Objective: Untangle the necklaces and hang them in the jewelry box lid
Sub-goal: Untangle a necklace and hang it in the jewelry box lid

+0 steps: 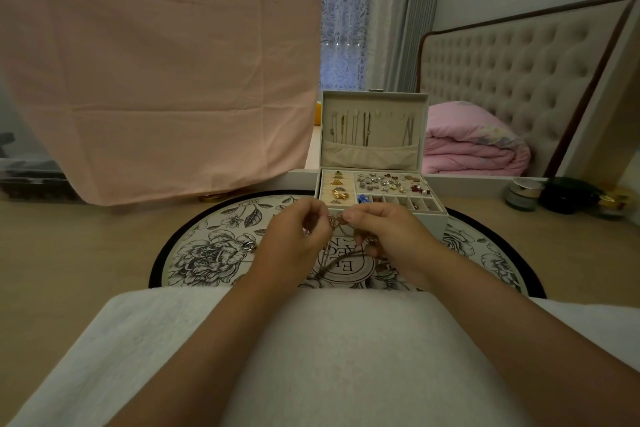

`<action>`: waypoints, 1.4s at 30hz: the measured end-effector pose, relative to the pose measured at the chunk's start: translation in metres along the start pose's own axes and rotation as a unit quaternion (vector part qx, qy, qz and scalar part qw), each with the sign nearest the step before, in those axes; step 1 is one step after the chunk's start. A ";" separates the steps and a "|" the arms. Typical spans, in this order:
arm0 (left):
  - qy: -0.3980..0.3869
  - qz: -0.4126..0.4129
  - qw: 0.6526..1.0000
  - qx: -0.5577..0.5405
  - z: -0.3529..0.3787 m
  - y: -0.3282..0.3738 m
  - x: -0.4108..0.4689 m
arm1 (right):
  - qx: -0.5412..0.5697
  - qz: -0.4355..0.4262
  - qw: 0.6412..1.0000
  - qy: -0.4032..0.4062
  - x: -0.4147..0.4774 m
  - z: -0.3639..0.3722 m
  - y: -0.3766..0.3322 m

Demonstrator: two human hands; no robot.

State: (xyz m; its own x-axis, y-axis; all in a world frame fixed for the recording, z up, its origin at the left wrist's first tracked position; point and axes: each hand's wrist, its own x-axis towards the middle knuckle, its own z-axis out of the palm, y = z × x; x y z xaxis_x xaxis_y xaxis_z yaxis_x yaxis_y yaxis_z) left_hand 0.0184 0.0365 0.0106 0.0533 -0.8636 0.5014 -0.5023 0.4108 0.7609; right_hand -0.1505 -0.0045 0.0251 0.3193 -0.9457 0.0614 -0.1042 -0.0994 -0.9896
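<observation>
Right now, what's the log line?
step: untangling | left hand, right hand: pinching tangled necklaces | jewelry box lid: open, chains hanging

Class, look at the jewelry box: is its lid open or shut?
Open. The lid stands upright behind the box base, its lining showing, with necklaces hanging inside.

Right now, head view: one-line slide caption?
Left hand and right hand pinch tangled necklaces over a floral mat, open jewelry box behind.

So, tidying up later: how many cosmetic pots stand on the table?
3, all at the far right: a silver-lidded jar, a black pot beside it, then a gold-lidded jar. The pink cloth may hide others.
</observation>
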 end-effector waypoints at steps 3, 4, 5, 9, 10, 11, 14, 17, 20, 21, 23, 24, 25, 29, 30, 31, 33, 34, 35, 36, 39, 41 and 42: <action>-0.013 -0.050 0.996 -0.073 0.000 0.002 -0.002 | 0.049 0.020 0.998 -0.021 0.000 -0.002 -0.001; -0.014 -0.062 0.994 -0.087 0.000 0.002 -0.003 | 0.059 0.024 0.998 -0.022 0.000 -0.002 -0.001; -0.015 -0.073 0.992 -0.098 0.000 0.002 -0.003 | 0.068 0.027 0.997 -0.023 0.001 -0.003 -0.001; -0.031 -0.110 0.976 -0.184 0.000 0.008 -0.003 | 0.052 0.021 0.998 -0.039 0.000 -0.006 -0.003; -0.039 -0.126 0.969 -0.209 0.000 0.010 -0.002 | 0.037 0.017 0.998 -0.044 0.000 -0.006 -0.003; -0.045 -0.144 0.961 -0.231 0.001 0.012 -0.002 | 0.022 0.015 0.999 -0.044 0.000 -0.006 -0.003; -0.067 -0.193 0.942 -0.268 0.001 0.012 -0.001 | -0.012 0.010 0.999 -0.040 0.000 -0.008 -0.002; -0.108 -0.203 0.933 -0.277 0.000 0.009 0.000 | -0.032 0.001 0.998 -0.045 0.001 -0.011 -0.003; -0.128 -0.184 0.949 -0.219 -0.003 0.008 0.002 | -0.030 -0.004 0.997 -0.069 0.000 -0.015 -0.007; -0.134 -0.181 0.955 -0.196 -0.005 0.008 0.003 | -0.027 -0.001 0.996 -0.082 0.000 -0.016 -0.008; -0.154 -0.187 0.955 -0.170 -0.009 0.005 0.006 | -0.027 0.011 0.994 -0.104 -0.001 -0.016 -0.009; -0.160 -0.192 0.954 -0.167 -0.011 0.003 0.007 | -0.030 0.017 0.993 -0.111 -0.001 -0.016 -0.010; -0.163 -0.196 0.952 -0.171 -0.012 0.001 0.007 | -0.030 0.022 0.992 -0.117 0.000 -0.015 -0.010; -0.176 -0.194 0.935 -0.238 -0.013 0.000 0.010 | -0.006 0.035 0.992 -0.119 0.000 -0.014 -0.012; -0.178 -0.194 0.932 -0.250 -0.013 0.001 0.010 | 0.000 0.034 0.992 -0.118 0.000 -0.014 -0.012; -0.182 -0.193 0.929 -0.259 -0.013 0.001 0.010 | 0.003 0.032 0.993 -0.117 0.000 -0.015 -0.013; -0.186 -0.184 0.928 -0.264 -0.014 0.001 0.011 | 0.004 0.027 0.993 -0.115 -0.001 -0.017 -0.014; -0.185 -0.178 0.932 -0.258 -0.015 0.002 0.011 | 0.005 0.025 0.993 -0.113 -0.001 -0.017 -0.015; -0.183 -0.171 0.935 -0.251 -0.016 0.003 0.011 | 0.008 0.023 0.994 -0.110 -0.001 -0.018 -0.015; -0.182 -0.165 0.937 -0.249 -0.016 0.003 0.012 | 0.012 0.022 0.994 -0.107 -0.001 -0.018 -0.015; -0.173 -0.154 0.941 -0.246 -0.019 0.006 0.013 | 0.041 0.013 0.993 -0.110 0.002 -0.020 -0.011; -0.162 -0.148 0.950 -0.223 -0.020 0.005 0.014 | 0.067 0.001 0.991 -0.119 0.003 -0.020 -0.008; -0.159 -0.145 0.953 -0.214 -0.020 0.004 0.014 | 0.084 -0.002 0.989 -0.124 0.003 -0.020 -0.007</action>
State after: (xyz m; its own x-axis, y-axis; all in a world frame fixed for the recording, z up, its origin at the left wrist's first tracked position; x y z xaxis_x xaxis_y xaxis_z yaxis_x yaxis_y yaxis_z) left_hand 0.0346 0.0321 0.0289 -0.1616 -0.9759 0.1467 -0.1046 0.1647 0.9808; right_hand -0.1671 -0.0130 0.0352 0.5427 -0.8384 0.0518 0.0483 -0.0304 -0.9984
